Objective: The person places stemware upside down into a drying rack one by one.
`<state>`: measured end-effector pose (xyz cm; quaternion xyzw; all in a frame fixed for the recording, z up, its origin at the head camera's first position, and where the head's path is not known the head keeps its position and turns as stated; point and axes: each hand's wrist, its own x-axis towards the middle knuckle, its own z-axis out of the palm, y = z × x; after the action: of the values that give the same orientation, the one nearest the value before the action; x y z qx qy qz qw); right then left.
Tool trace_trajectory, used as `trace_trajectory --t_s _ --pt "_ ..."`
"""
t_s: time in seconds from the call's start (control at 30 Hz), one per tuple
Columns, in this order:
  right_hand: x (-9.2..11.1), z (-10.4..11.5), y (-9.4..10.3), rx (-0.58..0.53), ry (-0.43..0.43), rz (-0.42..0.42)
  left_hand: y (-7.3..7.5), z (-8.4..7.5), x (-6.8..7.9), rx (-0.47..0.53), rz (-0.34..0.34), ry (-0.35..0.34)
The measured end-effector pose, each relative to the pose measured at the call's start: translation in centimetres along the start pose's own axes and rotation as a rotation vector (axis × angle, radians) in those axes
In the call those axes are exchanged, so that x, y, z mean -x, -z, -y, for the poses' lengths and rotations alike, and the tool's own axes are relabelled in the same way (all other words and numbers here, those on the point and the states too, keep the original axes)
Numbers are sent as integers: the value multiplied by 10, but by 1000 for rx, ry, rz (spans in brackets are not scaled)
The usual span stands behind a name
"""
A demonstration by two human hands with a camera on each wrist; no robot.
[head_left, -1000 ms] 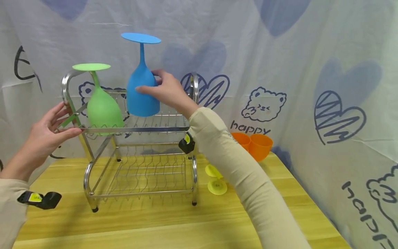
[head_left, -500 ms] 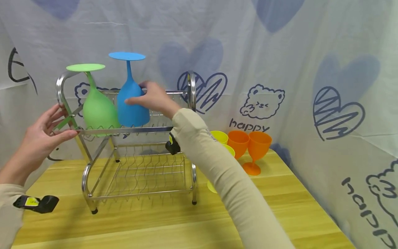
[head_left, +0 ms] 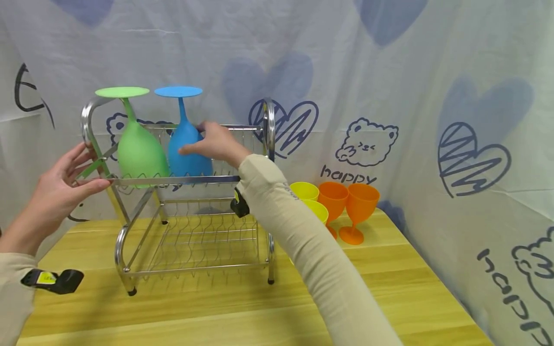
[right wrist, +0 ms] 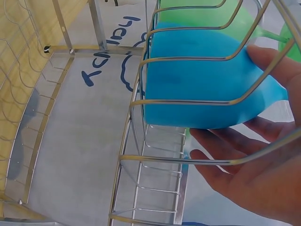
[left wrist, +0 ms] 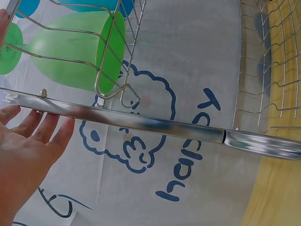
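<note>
A blue goblet (head_left: 183,139) stands upside down on the upper tier of a metal dish rack (head_left: 195,179), its round foot on top. My right hand (head_left: 218,144) grips its bowl, thumb on the near side; in the right wrist view the fingers (right wrist: 221,141) lie along the bowl, behind the rack wires. Left of it sits an upside-down green goblet (head_left: 143,151), tilted a little. My left hand (head_left: 58,192) holds the rack's left side, thumb at the front rail and fingertips against the side bar (left wrist: 141,121).
Orange goblets (head_left: 361,204) and yellow goblets (head_left: 304,191) stand upright on the wooden table (head_left: 389,288) right of the rack, partly behind my right sleeve. The rack's lower tier (head_left: 207,235) holds nothing. A printed curtain (head_left: 346,57) hangs close behind.
My right hand has lowered the blue goblet leftward and down onto the upper tier, beside the green one. The left hand has stayed on the rack.
</note>
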<state>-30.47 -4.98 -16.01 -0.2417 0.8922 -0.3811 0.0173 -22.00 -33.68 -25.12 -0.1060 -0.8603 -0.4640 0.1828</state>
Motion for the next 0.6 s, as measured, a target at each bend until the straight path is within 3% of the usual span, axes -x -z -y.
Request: trace_trajectory --t_s 0.47,0.6 --pt "0 -2 2 66 -63 111 1 0 1 -1 6 12" --pt "5 0 7 82 -80 110 -1 0 2 -13 -7 18"
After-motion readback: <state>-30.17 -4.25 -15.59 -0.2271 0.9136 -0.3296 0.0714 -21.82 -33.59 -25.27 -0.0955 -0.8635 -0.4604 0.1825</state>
